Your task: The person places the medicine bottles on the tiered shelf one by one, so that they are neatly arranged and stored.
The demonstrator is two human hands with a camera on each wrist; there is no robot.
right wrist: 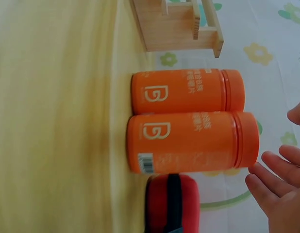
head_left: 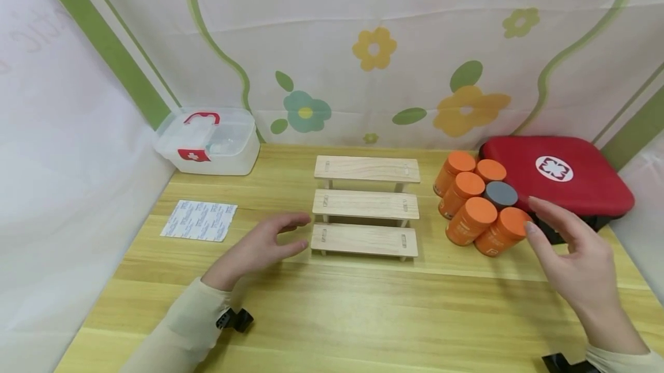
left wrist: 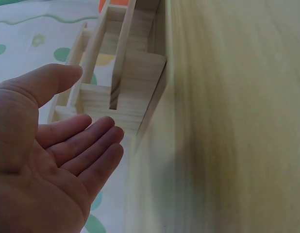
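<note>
Left of the three-tiered wooden shelf (head_left: 365,204) I see the left hand (head_left: 264,243) empty, fingers relaxed, and right of this shelf stand orange tablet bottles (head_left: 471,221), the empty right hand (head_left: 583,263) loosely spread beside them.

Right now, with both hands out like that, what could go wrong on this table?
Perhaps two things. The right fingers are close to the front right orange bottle, which stands tightly packed with others, so a clumsy grab might topple its neighbours. The left fingers are beside the left end of the wooden stand, so a careless sweep could nudge it out of place.
</note>
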